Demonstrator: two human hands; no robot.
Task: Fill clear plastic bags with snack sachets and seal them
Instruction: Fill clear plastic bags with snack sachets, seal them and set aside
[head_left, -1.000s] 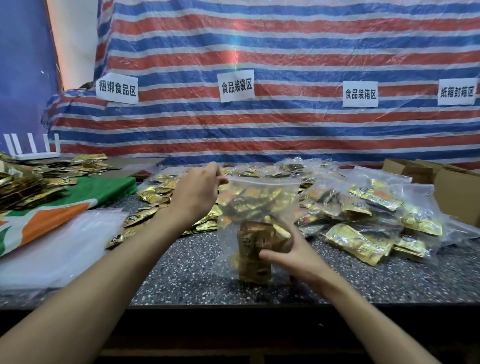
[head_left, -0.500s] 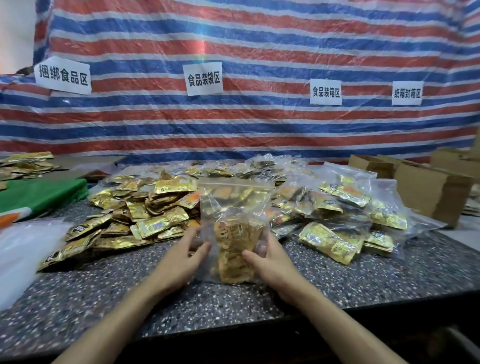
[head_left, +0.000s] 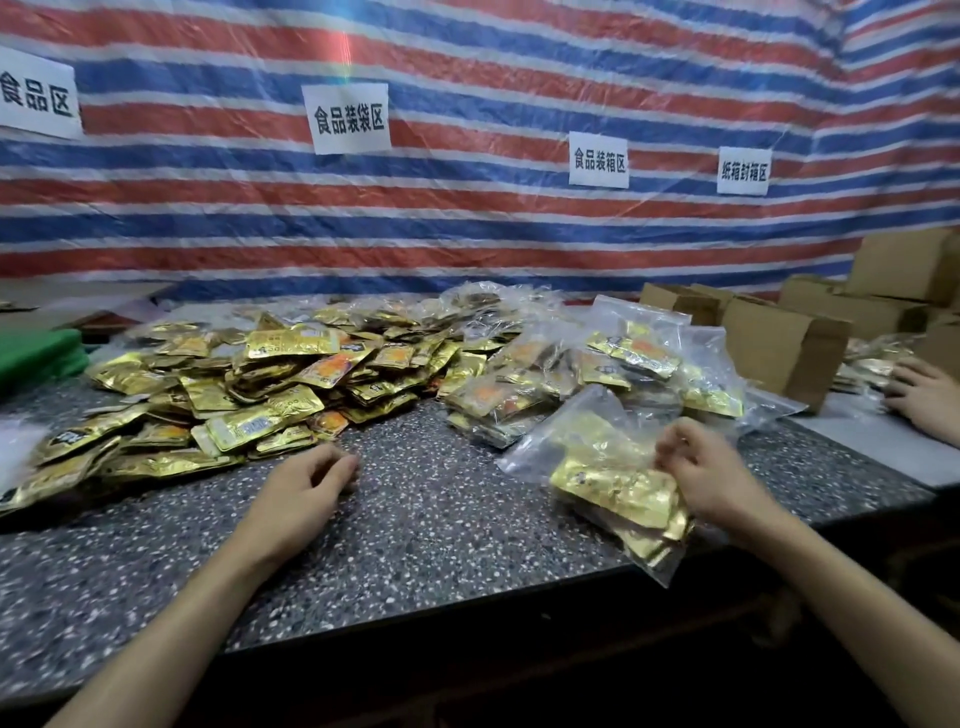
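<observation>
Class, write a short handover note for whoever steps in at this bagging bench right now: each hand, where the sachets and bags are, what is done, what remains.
Left hand: loosely curled, empty, resting on the table.
Right hand: grips the clear bag lying at the table's front right edge.
Loose sachets: heaped ahead of the left hand. Filled bags: piled behind the held one.
Done: this bag holds sachets; its seal cannot be judged.
Left: check the seal, add it to the pile, bag the remaining sachets.

Bare speckled counter (head_left: 441, 519) lies in front of the sachet heap (head_left: 270, 384); filled bags (head_left: 597, 374) crowd its right; cardboard boxes (head_left: 784, 348) farther right.
</observation>
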